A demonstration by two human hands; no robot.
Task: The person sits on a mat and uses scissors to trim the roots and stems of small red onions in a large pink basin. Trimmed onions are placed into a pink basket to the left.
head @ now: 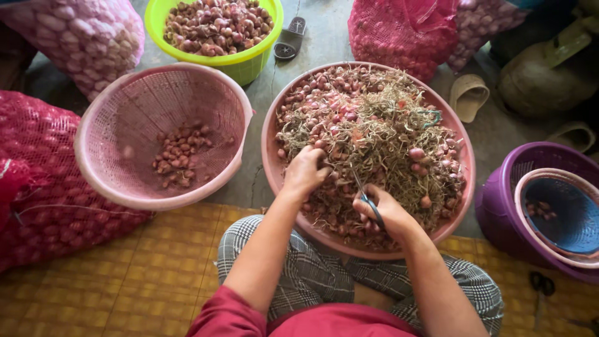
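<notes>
The person sat on the floor with a wide pink basin (272,159) drawn up against checked-trousered knees. It was heaped with small red shallots (324,93) tangled in a mass of dry, straw-coloured stalks and roots (380,134). The left hand (306,170) was curled shut among the shallots at the near side of the heap, fingers closed round a clump; exactly what it held could not be made out. The right hand (384,209), just beside it and nearer the basin's rim, was wrapped round the dark handles of a pair of scissors (368,198), whose blades pointed up toward the left hand.

To the left of the basin stood a pink mesh basket (112,118), tilted a little, with a modest scatter of trimmed shallots at its bottom. Behind it a lime-green bowl (249,59) was filled with more bulbs. Red net sacks (43,187) bulging with shallots lay at the far left and at the top of the scene. On the right sat a purple bucket (499,206) holding a pale-rimmed blue basket (561,212). A second pair of scissors (541,293) lay on the yellow patterned mat (150,274) near that bucket.
</notes>
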